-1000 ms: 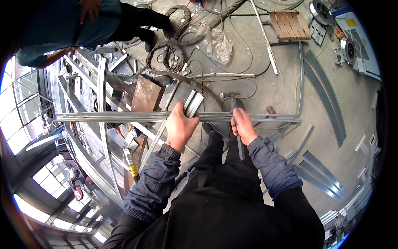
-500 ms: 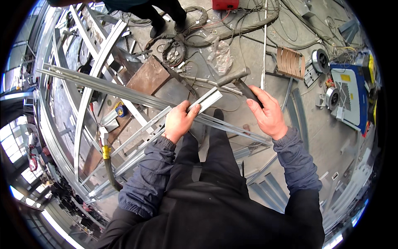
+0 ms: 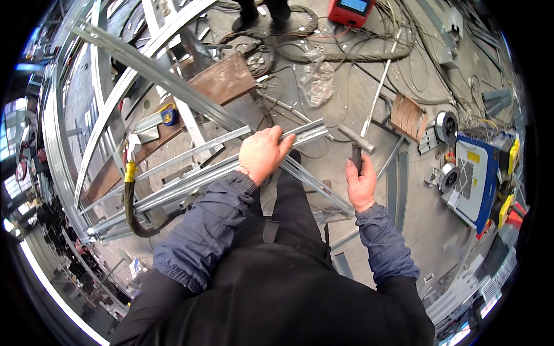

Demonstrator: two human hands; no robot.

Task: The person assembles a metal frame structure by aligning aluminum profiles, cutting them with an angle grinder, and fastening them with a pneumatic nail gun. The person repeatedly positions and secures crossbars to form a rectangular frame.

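My left hand (image 3: 264,154) is closed around a short silver metal channel (image 3: 310,132), whose end sticks out to the right past the thumb. Under that hand, long thin metal profiles (image 3: 199,167) run off to the left. My right hand (image 3: 362,185) grips a hammer (image 3: 356,139) by its dark handle, head uppermost, just right of the channel's end and apart from it. A longer metal profile (image 3: 156,72) slants from the upper left down behind my left hand to the lower right.
A metal frame (image 3: 118,95) fills the left, with a welding torch (image 3: 130,171) and a tape measure (image 3: 168,115) there. A rusty plate (image 3: 222,78) lies ahead. Cables (image 3: 346,56), a red machine (image 3: 350,11), a person's shoes (image 3: 245,23) and a blue-white machine (image 3: 476,179) surround me.
My view has shifted. My right hand has brought the hammer lower and nearer, its handle now more upright. The channel in my left hand has swung to a flatter slant.
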